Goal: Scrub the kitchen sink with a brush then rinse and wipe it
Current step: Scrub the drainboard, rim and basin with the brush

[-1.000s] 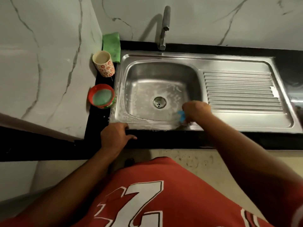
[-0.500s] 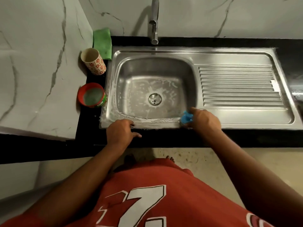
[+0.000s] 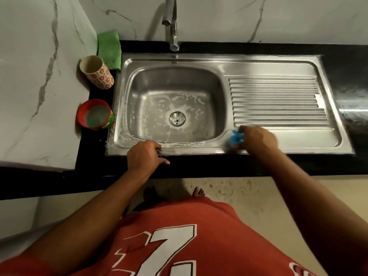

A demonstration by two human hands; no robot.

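Sink (image 3: 199, 60) is stainless, set into the black worktop (image 3: 219, 166), basin on the left, ribbed drainboard (image 3: 278, 100) on the right. I see white suds (image 3: 187, 144) on the basin floor around the drain (image 3: 177, 117), up the left wall and along the front rim. Blue brush (image 3: 236, 138) is on the front rim, at the near-left corner of the drainboard, just right of the basin's near-right corner. Right hand (image 3: 258, 139) is clamped round it, fingers curled over the handle; only the blue end sticks out to the left of the knuckles. Hand and brush are motion-blurred, so I can't tell the bristle contact exactly. Left hand (image 3: 144, 156) holds nothing: fingertips bear on the sink's front rim near the basin's near-left part, thumb stretched out to the right over the worktop's front edge. The two hands are well apart, both on the front rim. Tap (image 3: 172, 26) stands at the worktop's back edge, spout over the basin's rear rim; I see no water stream. Left of the sink on the worktop: a green cloth (image 3: 109, 49) in the back-left corner, a floral cup (image 3: 97, 72) just in front of it, leaning, and a red tub (image 3: 95, 114) with a greenish filling nearer the front, just beside the sink's left rim. Marble-look walls (image 3: 219, 16) behind and to the left. A red jersey (image 3: 179, 246) with a white number fills the bottom of the view.
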